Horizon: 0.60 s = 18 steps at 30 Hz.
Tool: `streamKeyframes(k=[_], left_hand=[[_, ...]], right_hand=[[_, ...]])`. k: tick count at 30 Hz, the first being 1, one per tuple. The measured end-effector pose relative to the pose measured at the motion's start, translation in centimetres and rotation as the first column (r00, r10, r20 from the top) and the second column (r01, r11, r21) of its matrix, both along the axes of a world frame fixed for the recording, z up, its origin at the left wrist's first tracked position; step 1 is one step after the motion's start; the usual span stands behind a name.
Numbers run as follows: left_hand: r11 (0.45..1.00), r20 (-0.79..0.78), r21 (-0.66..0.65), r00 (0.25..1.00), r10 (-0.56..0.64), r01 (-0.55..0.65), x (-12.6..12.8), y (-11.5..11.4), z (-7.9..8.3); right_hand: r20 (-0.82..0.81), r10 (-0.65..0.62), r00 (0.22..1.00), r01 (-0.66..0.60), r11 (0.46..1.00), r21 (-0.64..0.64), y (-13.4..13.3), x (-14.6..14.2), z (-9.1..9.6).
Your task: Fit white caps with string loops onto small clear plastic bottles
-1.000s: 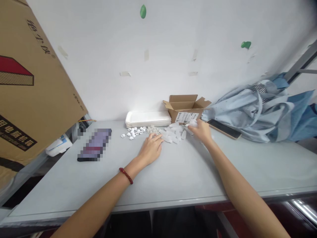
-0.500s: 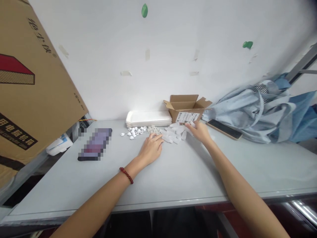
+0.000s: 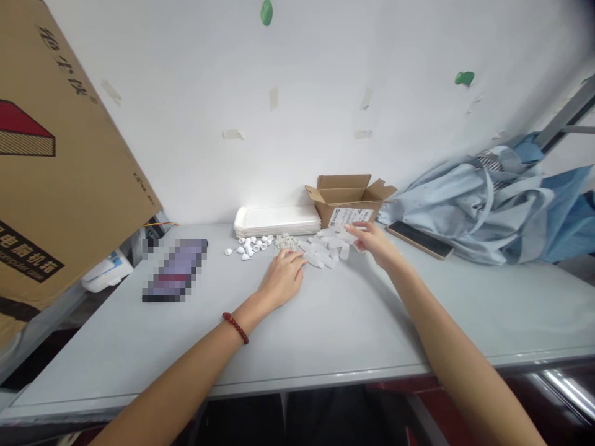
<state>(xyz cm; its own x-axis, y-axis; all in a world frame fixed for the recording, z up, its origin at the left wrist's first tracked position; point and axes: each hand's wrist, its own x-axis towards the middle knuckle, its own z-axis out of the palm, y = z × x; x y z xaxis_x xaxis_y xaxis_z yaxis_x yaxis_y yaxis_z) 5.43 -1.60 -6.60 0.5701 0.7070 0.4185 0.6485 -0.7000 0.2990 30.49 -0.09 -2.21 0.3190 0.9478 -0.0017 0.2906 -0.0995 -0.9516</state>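
My left hand [image 3: 282, 275] lies flat on the table with its fingers stretched out, touching the left edge of a heap of clear, frosted plastic tube-like pieces [image 3: 323, 251]. Just past its fingertips is a small pile of thin beige pieces [image 3: 286, 242], too small to name. Several white cone-shaped caps [image 3: 251, 246] are scattered to the left of that pile. My right hand [image 3: 375, 243] hovers at the right end of the frosted pieces, index finger extended and apart from the other fingers. One frosted piece shows under its fingers; no firm grip is visible.
Behind the pieces lie a stack of white trays [image 3: 279, 221] and an open cardboard box [image 3: 346, 201]. A phone [image 3: 419, 240] and a light blue cloth bag [image 3: 465, 204] are at right. A blurred-out dark device [image 3: 176, 269] and a large carton [image 3: 69, 167] are at left.
My right hand has lifted slightly and its index finger has spread away from the pieces. My left hand stays in place. The view has shifted a little.
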Motion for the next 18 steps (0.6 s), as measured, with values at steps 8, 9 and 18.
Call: streamKeyframes(k=[8,9,18], left_hand=[[1.000,0.010,-0.004,1.000,0.010,-0.010,0.0,0.0,0.0],[1.000,0.010,-0.003,1.000,0.012,-0.012,0.0,0.0,0.0],[1.000,0.000,-0.019,1.000,-0.023,0.023,0.1,0.0,-0.1]], right_hand=[[0.027,-0.182,0.983,0.171,0.960,0.221,0.5,1.8,0.4],[0.104,-0.224,0.969,0.190,0.945,0.265,0.6,2.4,0.3],[0.909,0.126,0.397,-0.364,0.931,0.030,-1.0,10.0,-0.2]])
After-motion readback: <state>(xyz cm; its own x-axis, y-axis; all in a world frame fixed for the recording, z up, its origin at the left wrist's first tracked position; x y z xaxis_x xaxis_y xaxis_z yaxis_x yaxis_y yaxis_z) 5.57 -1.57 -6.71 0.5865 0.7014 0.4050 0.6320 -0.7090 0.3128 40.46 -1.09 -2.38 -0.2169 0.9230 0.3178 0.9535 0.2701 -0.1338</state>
